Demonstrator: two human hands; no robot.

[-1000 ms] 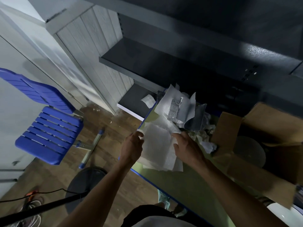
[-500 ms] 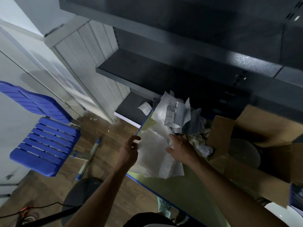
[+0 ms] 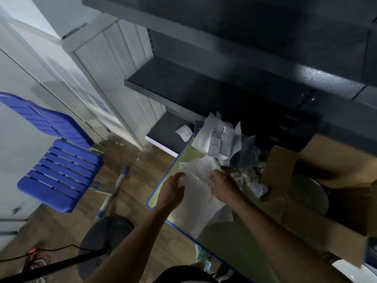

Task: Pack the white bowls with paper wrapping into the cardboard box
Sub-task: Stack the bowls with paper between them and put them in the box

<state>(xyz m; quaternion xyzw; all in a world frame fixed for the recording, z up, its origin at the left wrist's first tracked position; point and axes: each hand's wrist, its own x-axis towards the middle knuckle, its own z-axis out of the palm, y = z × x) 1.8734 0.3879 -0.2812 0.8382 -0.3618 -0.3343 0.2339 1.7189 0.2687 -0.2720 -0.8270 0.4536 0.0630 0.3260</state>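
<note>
Pinching paper (image 3: pixel 195 201), right hand (image 3: pixel 224 186), bowl (image 3: pixel 308 195) in box (image 3: pixel 279 168)

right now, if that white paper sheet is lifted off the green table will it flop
Probably flops: the thin white paper sheet looks creased and wavy. Likely very light, so it may slide easily on the green table. It might tear where the right hand pinches it.

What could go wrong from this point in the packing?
1. The paper sheet, gripped by the right hand with the left hand at its edge, overhangs the table and could slide off or tear.
2. The crumpled paper pile crowds the cardboard box flap and may get in the way.
</note>
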